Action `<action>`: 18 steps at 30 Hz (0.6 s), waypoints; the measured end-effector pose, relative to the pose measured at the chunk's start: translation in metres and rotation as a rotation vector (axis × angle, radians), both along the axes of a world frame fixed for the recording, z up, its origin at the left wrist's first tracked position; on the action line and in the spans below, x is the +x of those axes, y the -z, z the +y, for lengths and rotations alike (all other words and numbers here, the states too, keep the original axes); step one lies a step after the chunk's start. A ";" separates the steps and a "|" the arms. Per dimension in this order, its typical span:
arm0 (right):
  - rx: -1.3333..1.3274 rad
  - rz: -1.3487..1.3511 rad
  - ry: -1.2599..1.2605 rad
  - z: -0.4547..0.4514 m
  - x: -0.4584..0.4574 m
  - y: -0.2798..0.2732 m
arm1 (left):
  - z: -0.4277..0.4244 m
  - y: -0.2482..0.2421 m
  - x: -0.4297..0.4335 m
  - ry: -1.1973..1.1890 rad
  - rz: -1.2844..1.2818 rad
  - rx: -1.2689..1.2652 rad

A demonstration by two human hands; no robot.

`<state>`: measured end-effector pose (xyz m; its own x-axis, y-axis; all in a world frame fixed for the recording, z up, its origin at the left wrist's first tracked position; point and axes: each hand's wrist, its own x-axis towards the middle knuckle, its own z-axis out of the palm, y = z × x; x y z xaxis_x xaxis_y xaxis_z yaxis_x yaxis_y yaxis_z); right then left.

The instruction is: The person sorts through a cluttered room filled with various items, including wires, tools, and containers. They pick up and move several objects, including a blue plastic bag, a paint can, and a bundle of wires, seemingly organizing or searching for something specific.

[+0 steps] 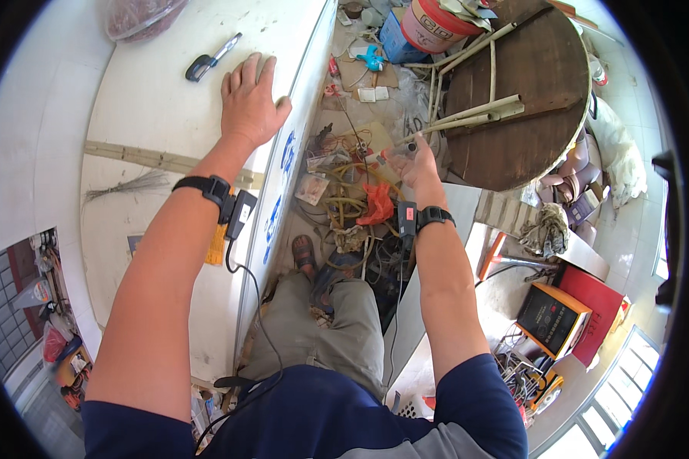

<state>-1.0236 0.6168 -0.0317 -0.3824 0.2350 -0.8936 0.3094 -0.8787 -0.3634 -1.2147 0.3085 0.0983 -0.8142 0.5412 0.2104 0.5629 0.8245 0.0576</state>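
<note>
My left hand (248,109) lies palm down on the white lid of what looks like a chest freezer (166,115), close to its edge. Just beyond the fingertips is an outside micrometer (211,57) with a dark frame. My right hand (416,166) is held out over the cluttered floor, its fingers curled around a small cylindrical piece (411,147) with a dark round end. The fingers hide most of that piece, so its kind is unclear. Beneath this hand lie yellowish hoses (344,201) and an orange-red plastic bag (377,203).
An upturned round wooden table (517,137) with pale metal legs stands at right. Behind it are a red-and-white bucket (439,26) and a blue container (399,40). A bundle of thin wires (129,185) lies on the lid. A black-and-orange box (553,320) sits at lower right.
</note>
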 end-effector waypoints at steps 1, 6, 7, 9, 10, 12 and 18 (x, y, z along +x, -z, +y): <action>-0.056 -0.002 0.035 0.006 -0.001 0.005 | 0.001 -0.002 0.001 -0.001 -0.011 -0.001; -0.272 -0.076 0.250 0.023 -0.005 0.053 | 0.004 -0.006 0.000 -0.012 -0.037 -0.008; -0.326 -0.017 0.263 0.025 -0.006 0.065 | 0.004 -0.005 -0.001 -0.018 -0.037 -0.015; -0.410 0.042 0.343 0.025 -0.007 0.088 | 0.003 -0.003 -0.003 -0.016 -0.035 -0.012; -0.532 0.036 0.408 0.026 -0.011 0.098 | 0.003 -0.002 -0.003 -0.007 -0.020 -0.006; -0.457 0.132 0.404 0.025 -0.012 0.114 | 0.003 0.000 -0.003 -0.005 -0.030 0.021; -0.457 0.044 0.213 0.053 -0.012 0.113 | 0.003 -0.002 -0.002 0.009 -0.012 0.045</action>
<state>-1.0356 0.6695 -0.1450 -0.4085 -0.0992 -0.9073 0.0987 -0.9930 0.0642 -1.2169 0.3114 0.1002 -0.8117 0.5390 0.2250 0.5696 0.8157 0.1010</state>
